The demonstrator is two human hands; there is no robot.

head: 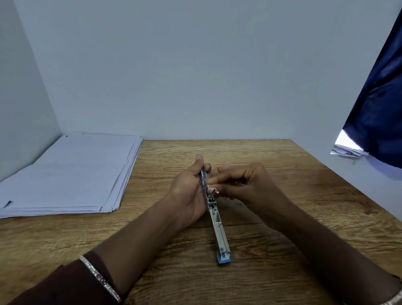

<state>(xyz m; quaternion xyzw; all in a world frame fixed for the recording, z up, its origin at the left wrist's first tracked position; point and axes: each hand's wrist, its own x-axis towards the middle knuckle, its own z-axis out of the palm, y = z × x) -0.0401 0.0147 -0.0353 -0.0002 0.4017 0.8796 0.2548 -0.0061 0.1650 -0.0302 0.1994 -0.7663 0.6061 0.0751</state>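
Both of your hands meet at the far half of the opened stapler (pixel 218 227). Your left hand (pixel 190 193) grips its dark upper arm, thumb pointing away from you. Your right hand (pixel 249 185) comes in from the stapler's right with curled fingers, pinching a small silvery piece (pixel 216 190) against the hinge; it is too small to identify. The stapler's metal channel runs back toward you, and its blue end rests on the wooden table (pixel 245 283). Well left of the stapler lies a stack of white paper (pixel 66 175). Far to its right hangs a dark blue cloth (pixel 385 100). A bangle (pixel 99 278) circles your left wrist.
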